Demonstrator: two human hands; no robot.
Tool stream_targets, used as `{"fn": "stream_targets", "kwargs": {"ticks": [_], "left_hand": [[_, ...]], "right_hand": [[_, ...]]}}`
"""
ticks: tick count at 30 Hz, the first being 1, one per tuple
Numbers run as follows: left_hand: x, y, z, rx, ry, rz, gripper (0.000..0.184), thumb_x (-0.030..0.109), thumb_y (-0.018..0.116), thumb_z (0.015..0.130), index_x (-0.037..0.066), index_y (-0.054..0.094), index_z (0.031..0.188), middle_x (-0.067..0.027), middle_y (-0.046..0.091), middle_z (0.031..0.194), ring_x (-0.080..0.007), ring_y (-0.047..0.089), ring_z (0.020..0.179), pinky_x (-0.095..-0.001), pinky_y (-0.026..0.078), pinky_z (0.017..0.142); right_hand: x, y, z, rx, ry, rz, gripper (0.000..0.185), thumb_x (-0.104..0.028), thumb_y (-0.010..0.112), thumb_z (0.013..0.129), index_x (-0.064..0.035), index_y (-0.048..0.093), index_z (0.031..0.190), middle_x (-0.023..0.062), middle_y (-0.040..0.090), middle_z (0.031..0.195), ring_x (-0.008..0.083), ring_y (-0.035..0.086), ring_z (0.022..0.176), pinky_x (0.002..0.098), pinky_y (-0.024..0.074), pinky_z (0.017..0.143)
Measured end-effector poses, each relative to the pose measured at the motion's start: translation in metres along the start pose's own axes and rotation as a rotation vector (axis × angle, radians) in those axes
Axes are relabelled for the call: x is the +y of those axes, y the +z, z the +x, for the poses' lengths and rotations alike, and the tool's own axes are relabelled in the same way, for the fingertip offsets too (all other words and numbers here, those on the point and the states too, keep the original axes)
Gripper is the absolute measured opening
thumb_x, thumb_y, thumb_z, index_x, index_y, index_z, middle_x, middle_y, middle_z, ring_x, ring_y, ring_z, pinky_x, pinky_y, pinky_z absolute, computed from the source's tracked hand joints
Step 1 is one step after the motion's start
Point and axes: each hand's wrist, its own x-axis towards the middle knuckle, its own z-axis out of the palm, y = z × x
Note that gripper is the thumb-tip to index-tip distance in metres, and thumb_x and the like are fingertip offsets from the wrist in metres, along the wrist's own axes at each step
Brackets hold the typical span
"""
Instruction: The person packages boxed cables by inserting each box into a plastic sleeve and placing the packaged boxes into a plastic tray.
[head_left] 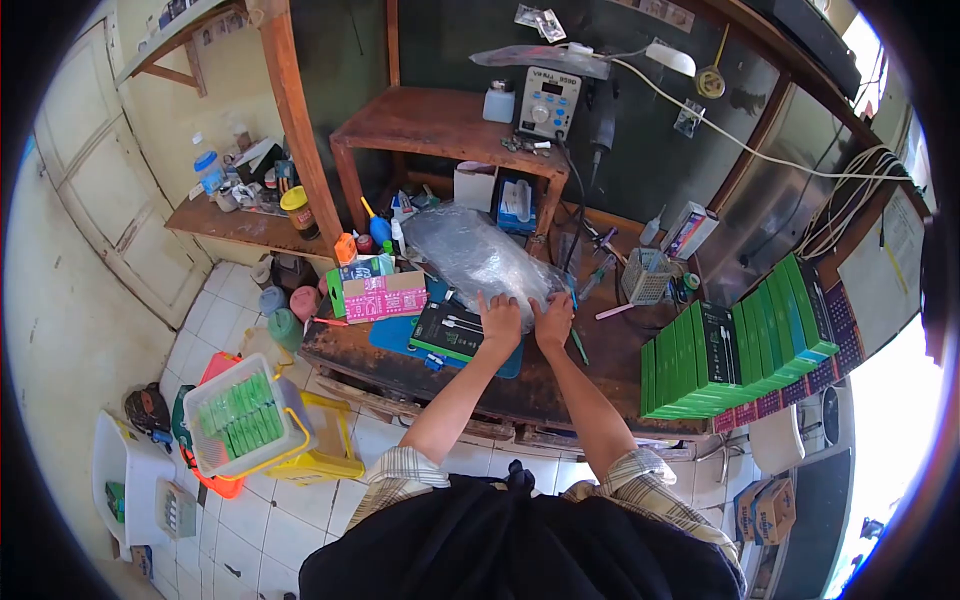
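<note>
While the workbench [612, 372] carries much else, its middle is taken up by a large plastic bag [465, 245], lying slantwise from the raised stand [435, 118] at the back towards the surface's front edge. The bag will probably handle as light, limp and rather slippery, its film easily creased or torn; whether anything heavier is inside cannot be told. Its near end, gathered flat between fingers and thumb, seems the surest hold. It looks clear to greyish, crumpled all over, with bright glare towards the near end. Next in size, a black and green box [447, 331] lies flat just left of that end, close to the front edge. Smallest, the left hand [501, 318] and right hand [553, 320] rest side by side on the near end, fingers forward; whether either pinches the film, I cannot tell.
</note>
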Motion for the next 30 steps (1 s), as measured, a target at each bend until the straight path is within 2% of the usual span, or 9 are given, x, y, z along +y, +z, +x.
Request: {"fn": "stream_targets", "kwargs": {"ticks": [5, 8, 11, 13, 16, 20, 23, 26, 30], "left_hand": [[0.016, 0.020, 0.010, -0.058, -0.109, -0.008, 0.025, 0.018, 0.056, 0.072, 0.005, 0.056, 0.094, -0.0116, 0.052, 0.096, -0.0252, 0.051, 0.099, -0.0429, 0.036, 0.092], [0.021, 0.011, 0.008, 0.077, -0.118, -0.039, 0.023, 0.014, 0.056, 0.073, 0.005, 0.055, 0.094, -0.0101, 0.053, 0.096, -0.0243, 0.051, 0.098, -0.0396, 0.042, 0.085], [0.015, 0.009, 0.006, 0.011, -0.090, -0.010, 0.020, 0.012, 0.055, 0.073, 0.006, 0.054, 0.093, -0.0080, 0.055, 0.092, -0.0233, 0.054, 0.093, -0.0371, 0.047, 0.074], [0.011, 0.011, 0.007, 0.049, 0.016, -0.031, 0.016, 0.012, 0.054, 0.075, 0.008, 0.054, 0.091, -0.0072, 0.058, 0.082, -0.0236, 0.059, 0.080, -0.0354, 0.050, 0.062], [0.012, -0.002, 0.009, 0.097, -0.014, -0.202, 0.013, 0.017, 0.055, 0.077, 0.010, 0.055, 0.087, -0.0086, 0.059, 0.069, -0.0256, 0.061, 0.067, -0.0361, 0.049, 0.058], [0.012, -0.026, 0.009, 0.058, -0.028, -0.331, 0.012, 0.020, 0.057, 0.077, 0.009, 0.058, 0.082, -0.0108, 0.060, 0.064, -0.0272, 0.061, 0.062, -0.0377, 0.048, 0.057], [0.003, -0.014, 0.009, 0.066, 0.048, -0.496, 0.012, 0.019, 0.058, 0.077, 0.007, 0.060, 0.077, -0.0133, 0.061, 0.064, -0.0277, 0.061, 0.063, -0.0366, 0.047, 0.056], [0.000, -0.005, 0.009, 0.134, 0.118, -0.823, 0.009, 0.014, 0.062, 0.074, 0.005, 0.061, 0.076, -0.0135, 0.062, 0.065, -0.0241, 0.062, 0.061, -0.0326, 0.048, 0.056], [0.007, -0.017, 0.009, 0.078, -0.100, -0.979, 0.014, 0.010, 0.070, 0.068, 0.002, 0.059, 0.073, -0.0085, 0.061, 0.062, -0.0153, 0.060, 0.058, -0.0265, 0.047, 0.055]], "right_hand": [[0.007, 0.001, 0.012, -0.144, -0.040, -0.150, 0.020, -0.025, 0.060, 0.076, -0.0064, 0.059, 0.084, 0.0129, 0.058, 0.094, 0.0299, 0.052, 0.095, 0.0425, 0.0421, 0.078], [0.011, -0.004, 0.013, -0.096, -0.164, -0.229, 0.018, -0.022, 0.053, 0.081, -0.0067, 0.062, 0.081, 0.0113, 0.061, 0.089, 0.0288, 0.054, 0.092, 0.0427, 0.0434, 0.076], [0.011, -0.017, 0.011, -0.135, -0.195, -0.227, 0.019, -0.020, 0.050, 0.082, -0.0059, 0.062, 0.083, 0.0123, 0.061, 0.091, 0.0289, 0.054, 0.091, 0.0431, 0.0442, 0.073], [0.014, -0.023, 0.013, -0.137, -0.189, -0.205, 0.019, -0.020, 0.050, 0.082, -0.0055, 0.062, 0.086, 0.0128, 0.060, 0.090, 0.0294, 0.054, 0.090, 0.0434, 0.0441, 0.073], [0.014, -0.037, 0.011, -0.086, -0.187, -0.074, 0.019, -0.017, 0.050, 0.082, -0.0049, 0.059, 0.094, 0.0146, 0.057, 0.092, 0.0310, 0.053, 0.090, 0.0440, 0.0431, 0.075], [0.000, -0.059, 0.006, 0.040, -0.301, 0.195, 0.029, -0.011, 0.055, 0.079, -0.0051, 0.050, 0.107, 0.0170, 0.048, 0.100, 0.0339, 0.048, 0.096, 0.0438, 0.0396, 0.079], [-0.002, -0.069, 0.003, 0.025, -0.405, 0.193, 0.035, -0.007, 0.059, 0.076, -0.0057, 0.048, 0.109, 0.0167, 0.044, 0.105, 0.0343, 0.045, 0.098, 0.0424, 0.0380, 0.080], [0.000, -0.068, -0.002, 0.028, -0.387, 0.158, 0.035, -0.007, 0.060, 0.075, -0.0065, 0.049, 0.108, 0.0158, 0.044, 0.105, 0.0337, 0.045, 0.098, 0.0420, 0.0378, 0.081], [-0.003, -0.076, -0.014, 0.006, -0.371, 0.150, 0.038, -0.007, 0.062, 0.073, -0.0078, 0.049, 0.109, 0.0145, 0.043, 0.107, 0.0329, 0.043, 0.101, 0.0425, 0.0363, 0.083]]}}
